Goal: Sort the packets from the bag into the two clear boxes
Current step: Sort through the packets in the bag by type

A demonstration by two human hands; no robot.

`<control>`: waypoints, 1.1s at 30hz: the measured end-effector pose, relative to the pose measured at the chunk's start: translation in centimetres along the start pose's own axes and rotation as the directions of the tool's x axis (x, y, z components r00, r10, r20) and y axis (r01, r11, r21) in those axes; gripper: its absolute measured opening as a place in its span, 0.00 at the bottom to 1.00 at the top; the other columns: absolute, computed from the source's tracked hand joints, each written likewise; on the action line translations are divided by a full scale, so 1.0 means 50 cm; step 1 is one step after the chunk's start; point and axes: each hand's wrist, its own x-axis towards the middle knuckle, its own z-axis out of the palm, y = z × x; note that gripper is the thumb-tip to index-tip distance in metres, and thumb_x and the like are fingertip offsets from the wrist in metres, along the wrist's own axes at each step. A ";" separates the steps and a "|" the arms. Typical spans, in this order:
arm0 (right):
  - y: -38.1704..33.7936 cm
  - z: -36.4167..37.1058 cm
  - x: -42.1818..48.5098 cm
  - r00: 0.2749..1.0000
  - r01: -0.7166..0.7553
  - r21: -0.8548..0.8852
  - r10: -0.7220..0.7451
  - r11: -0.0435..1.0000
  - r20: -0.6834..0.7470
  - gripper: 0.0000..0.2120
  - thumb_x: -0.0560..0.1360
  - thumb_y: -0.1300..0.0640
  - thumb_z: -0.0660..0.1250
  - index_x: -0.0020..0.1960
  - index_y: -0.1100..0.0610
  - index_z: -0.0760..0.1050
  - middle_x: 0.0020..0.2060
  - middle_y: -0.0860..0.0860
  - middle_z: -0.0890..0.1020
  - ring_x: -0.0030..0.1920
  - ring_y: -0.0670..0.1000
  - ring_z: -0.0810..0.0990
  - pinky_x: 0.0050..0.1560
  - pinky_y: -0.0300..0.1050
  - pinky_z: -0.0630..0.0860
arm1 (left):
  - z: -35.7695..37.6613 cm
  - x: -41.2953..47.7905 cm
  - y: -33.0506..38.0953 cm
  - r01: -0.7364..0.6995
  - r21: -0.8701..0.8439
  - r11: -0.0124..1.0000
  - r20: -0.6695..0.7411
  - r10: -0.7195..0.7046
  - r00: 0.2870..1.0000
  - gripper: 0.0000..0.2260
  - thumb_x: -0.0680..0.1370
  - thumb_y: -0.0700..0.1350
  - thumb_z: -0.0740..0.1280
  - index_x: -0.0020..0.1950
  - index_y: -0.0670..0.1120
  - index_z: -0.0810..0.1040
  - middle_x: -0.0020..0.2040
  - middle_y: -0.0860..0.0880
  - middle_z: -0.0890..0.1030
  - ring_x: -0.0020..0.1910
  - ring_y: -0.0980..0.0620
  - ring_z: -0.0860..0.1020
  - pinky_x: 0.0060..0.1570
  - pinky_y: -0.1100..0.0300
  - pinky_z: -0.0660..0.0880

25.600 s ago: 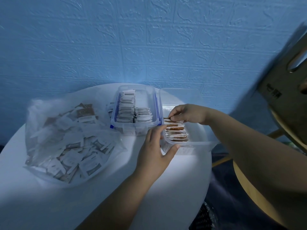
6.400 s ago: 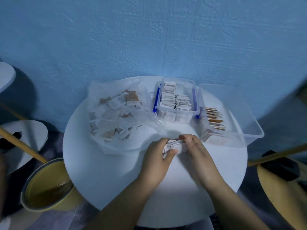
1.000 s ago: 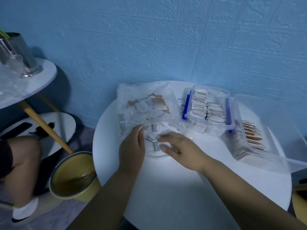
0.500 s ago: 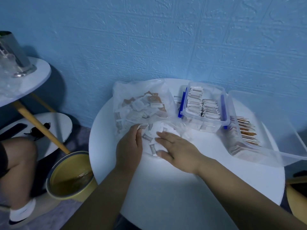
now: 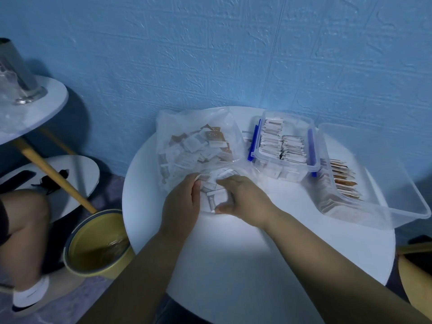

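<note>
Sorting looks partly done: packets [image 5: 278, 141] stand in the blue-clipped clear box [image 5: 289, 179] and the larger clear tub [image 5: 383, 174], yet the crumpled clear plastic bag [image 5: 177, 120] holds plenty. At its mouth the right hand [image 5: 243, 197] grips a few white ones; the left hand [image 5: 181, 204] pinches the bag's edge.

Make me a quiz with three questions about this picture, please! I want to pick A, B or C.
1. Where is the box with blue clips?
A. On the floor.
B. Between the bag and the bigger clear box.
C. On a chair.

2. What colour is the bucket on the floor?
A. Yellow.
B. Red.
C. Green.

3. What is the right hand doing?
A. Lying flat.
B. Lifting a box.
C. Gripping white packets.

Answers:
1 B: it stands between them on the table.
2 A: its rim and sides are yellow.
3 C: its fingers and thumb curl round packets at the bag's mouth.
</note>
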 end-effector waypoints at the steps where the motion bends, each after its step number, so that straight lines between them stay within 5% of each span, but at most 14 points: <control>1: -0.002 0.000 -0.002 1.000 -0.005 0.025 0.006 1.000 -0.023 0.34 0.69 0.50 0.73 0.71 0.51 0.65 0.69 0.51 0.68 0.70 0.50 0.62 0.66 0.38 0.60 | 0.000 0.000 0.000 -0.002 0.003 1.000 0.002 0.002 1.000 0.17 0.77 0.47 0.55 0.57 0.40 0.77 0.51 0.42 0.82 0.50 0.42 0.80 0.49 0.59 0.72; 5: 0.001 -0.011 -0.006 0.996 -0.067 0.240 0.080 0.969 -0.047 0.27 0.70 0.60 0.72 0.67 0.51 0.71 0.66 0.50 0.72 0.63 0.49 0.72 0.55 0.33 0.65 | -0.004 -0.001 0.003 -0.004 -0.018 1.000 0.003 0.004 1.000 0.17 0.77 0.47 0.55 0.57 0.40 0.77 0.51 0.42 0.82 0.50 0.43 0.80 0.48 0.62 0.70; 8: 0.002 -0.022 -0.019 1.000 -0.020 0.404 0.016 0.914 0.013 0.20 0.74 0.63 0.66 0.66 0.53 0.72 0.64 0.48 0.74 0.62 0.47 0.72 0.57 0.33 0.66 | -0.004 -0.007 0.008 0.029 -0.066 0.997 0.011 -0.028 1.000 0.17 0.77 0.48 0.55 0.58 0.40 0.77 0.50 0.42 0.82 0.50 0.43 0.80 0.48 0.60 0.71; 12: -0.006 -0.021 -0.031 0.995 0.073 0.516 -0.031 0.854 -0.090 0.17 0.76 0.65 0.64 0.62 0.51 0.71 0.55 0.43 0.74 0.50 0.37 0.72 0.48 0.24 0.66 | 0.002 -0.022 0.038 0.242 -0.336 0.910 0.069 -0.233 0.970 0.11 0.81 0.45 0.57 0.56 0.44 0.76 0.49 0.46 0.81 0.49 0.46 0.79 0.52 0.52 0.76; 16: -0.014 -0.014 -0.031 0.968 0.120 0.663 0.062 0.739 -0.244 0.18 0.68 0.65 0.73 0.48 0.46 0.72 0.41 0.44 0.73 0.40 0.38 0.73 0.43 0.28 0.70 | 0.000 -0.028 0.065 0.296 -0.386 0.874 0.141 -0.261 0.955 0.07 0.78 0.47 0.63 0.55 0.49 0.75 0.47 0.53 0.79 0.47 0.53 0.78 0.40 0.76 0.70; 19: -0.013 -0.008 -0.030 0.950 0.115 0.590 0.086 0.800 -0.301 0.15 0.68 0.60 0.75 0.49 0.48 0.74 0.43 0.42 0.75 0.43 0.41 0.75 0.47 0.33 0.74 | -0.003 -0.023 0.065 0.281 -0.372 0.885 0.130 -0.250 0.960 0.10 0.75 0.44 0.67 0.56 0.47 0.76 0.48 0.53 0.79 0.48 0.52 0.78 0.40 0.74 0.69; 22: 0.011 -0.005 -0.015 0.932 0.050 0.280 0.056 0.959 -0.357 0.19 0.73 0.54 0.70 0.62 0.55 0.72 0.57 0.48 0.77 0.59 0.48 0.74 0.60 0.37 0.68 | -0.004 -0.018 0.050 0.265 -0.341 0.902 0.029 -0.271 0.962 0.12 0.75 0.43 0.68 0.58 0.44 0.76 0.52 0.49 0.80 0.51 0.51 0.77 0.46 0.68 0.68; 26: 0.026 0.001 0.001 0.995 -0.079 -0.072 0.074 0.994 -0.060 0.30 0.76 0.46 0.63 0.74 0.55 0.59 0.74 0.50 0.61 0.73 0.50 0.60 0.68 0.41 0.59 | -0.010 -0.023 0.030 0.281 -0.322 0.904 -0.019 -0.303 0.953 0.14 0.76 0.44 0.67 0.60 0.43 0.75 0.56 0.46 0.80 0.55 0.48 0.77 0.50 0.65 0.69; 33: 0.014 -0.010 -0.010 0.973 -0.039 -0.158 0.001 0.987 -0.229 0.13 0.75 0.55 0.63 0.58 0.56 0.76 0.51 0.54 0.80 0.51 0.57 0.78 0.47 0.45 0.73 | -0.015 -0.031 0.028 0.305 -0.365 0.879 -0.015 -0.333 0.943 0.14 0.77 0.48 0.65 0.61 0.46 0.74 0.57 0.48 0.79 0.56 0.48 0.77 0.56 0.57 0.74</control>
